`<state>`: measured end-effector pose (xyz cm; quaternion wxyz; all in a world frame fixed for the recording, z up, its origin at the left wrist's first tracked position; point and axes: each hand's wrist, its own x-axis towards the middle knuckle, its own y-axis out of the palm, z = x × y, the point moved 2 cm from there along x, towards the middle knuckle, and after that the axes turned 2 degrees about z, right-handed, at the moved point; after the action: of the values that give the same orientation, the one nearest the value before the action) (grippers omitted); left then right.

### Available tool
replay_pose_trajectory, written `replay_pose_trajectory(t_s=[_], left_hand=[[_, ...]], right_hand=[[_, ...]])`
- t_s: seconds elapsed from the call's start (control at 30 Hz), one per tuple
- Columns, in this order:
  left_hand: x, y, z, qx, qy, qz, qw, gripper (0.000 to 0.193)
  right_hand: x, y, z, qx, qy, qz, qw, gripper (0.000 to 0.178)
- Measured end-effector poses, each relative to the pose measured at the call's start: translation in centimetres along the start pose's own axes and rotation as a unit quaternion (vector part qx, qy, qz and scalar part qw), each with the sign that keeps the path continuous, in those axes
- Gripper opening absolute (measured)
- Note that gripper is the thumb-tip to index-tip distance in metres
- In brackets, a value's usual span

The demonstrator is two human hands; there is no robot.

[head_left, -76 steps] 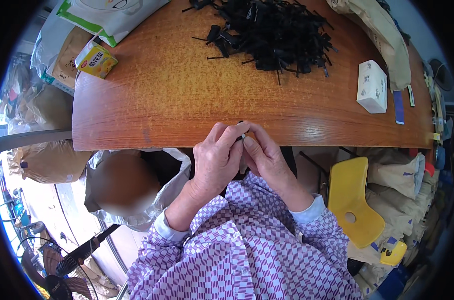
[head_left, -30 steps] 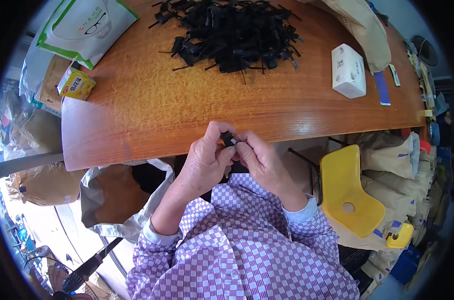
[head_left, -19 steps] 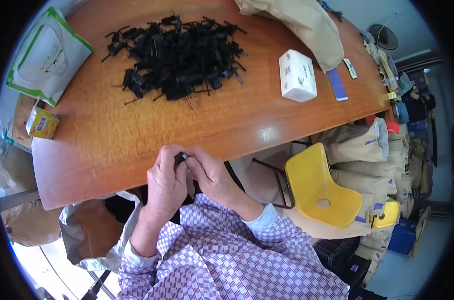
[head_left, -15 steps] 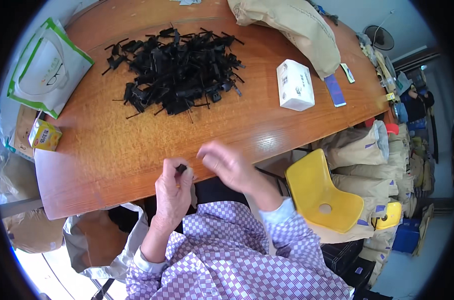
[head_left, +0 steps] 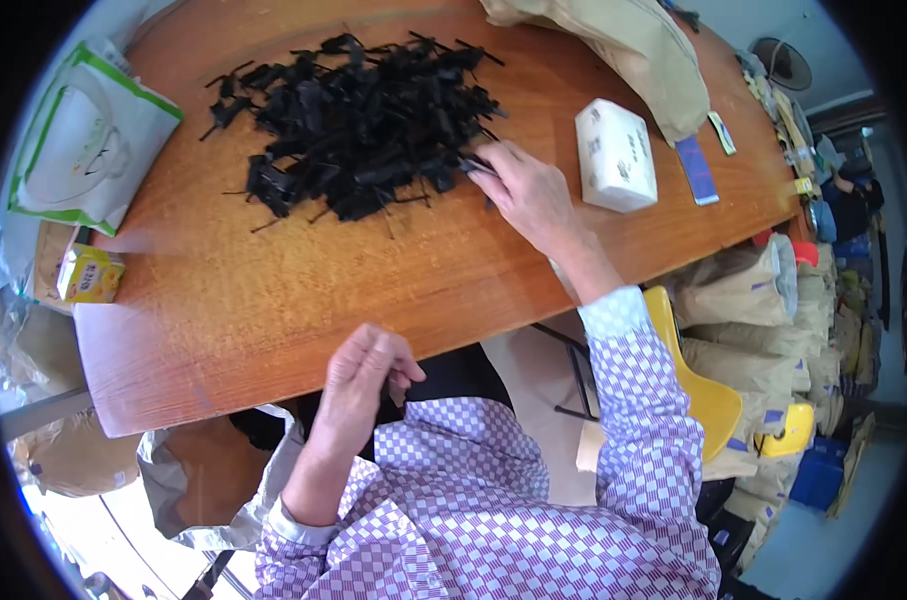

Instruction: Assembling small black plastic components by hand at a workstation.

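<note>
A broad heap of small black pieces with thin strips lies on the wooden table. At the heap's right edge, my right hand reaches in, thumb and fingers pinched on a thin black piece. Its exact kind is too small to tell. Just off the table's near edge, above my lap, my left hand is closed with curled fingers. Whatever it may hold is hidden by those fingers.
A white tissue pack stands right of my right hand, near a large brown paper sack. A green-edged white bag and yellow carton are at left. An open sack sits below the table; a yellow chair is at right.
My right hand has moved from beside my left hand, forward and right to the heap, and now pinches a black piece. The black piece visible in my left hand earlier no longer shows.
</note>
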<state>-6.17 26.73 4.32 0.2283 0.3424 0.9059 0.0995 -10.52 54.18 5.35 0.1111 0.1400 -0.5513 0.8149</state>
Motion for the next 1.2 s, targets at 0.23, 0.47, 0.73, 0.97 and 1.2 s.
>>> replay_pose_trajectory(t_s=[0.23, 0.47, 0.73, 0.97, 1.2], left_hand=[[0.7, 0.6, 0.0, 0.27, 0.168, -0.09, 0.944, 0.04], [0.0, 0.2, -2.2, 0.271, 0.138, -0.018, 0.952, 0.069], [-2.3, -2.1, 0.6, 0.232, 0.198, -0.073, 0.949, 0.046], [-3.6, -2.9, 1.6, 0.026, 0.185, -0.04, 0.982, 0.034], [-3.9, -2.5, 1.8, 0.034, 0.208, -0.064, 0.975, 0.034]], right_hand=[[-3.9, 1.1, 4.3, 0.429, 0.324, 0.072, 0.84, 0.016], [-7.7, 2.4, 11.9, 0.577, 0.291, 0.127, 0.753, 0.017], [-9.3, 3.7, 15.6, 0.589, 0.3, 0.152, 0.735, 0.017], [-10.1, 2.8, 17.8, 0.58, 0.277, 0.171, 0.747, 0.031], [-10.4, 3.0, 18.5, 0.564, 0.264, 0.159, 0.766, 0.047]])
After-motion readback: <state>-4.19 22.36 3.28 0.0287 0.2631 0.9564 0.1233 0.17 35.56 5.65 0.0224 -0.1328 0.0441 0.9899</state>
